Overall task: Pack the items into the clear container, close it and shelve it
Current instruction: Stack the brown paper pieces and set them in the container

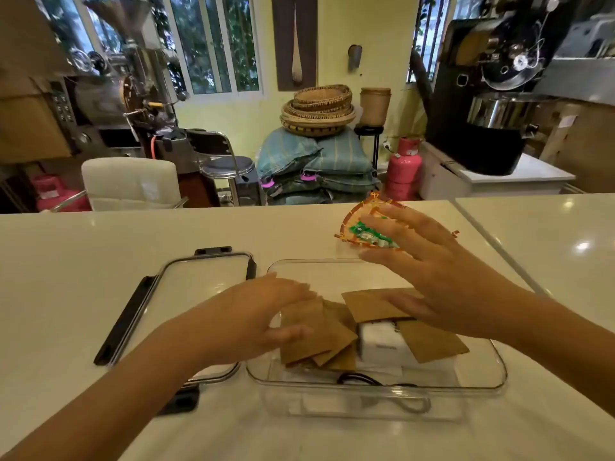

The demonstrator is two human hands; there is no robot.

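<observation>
Over clear container [492,377], both hands [442,277] spread flat.

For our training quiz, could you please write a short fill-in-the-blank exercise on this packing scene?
1. The lid lies to the ____ of the clear container.
2. The brown paper envelopes lie ____ the container.
3. The small woven basket holds ____ packets.

Missing words: left; inside; green

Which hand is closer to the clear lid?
Left. The left hand hovers just right of the clear lid, at the container's near-left edge. The right hand is farther right, above the clear container.
</observation>
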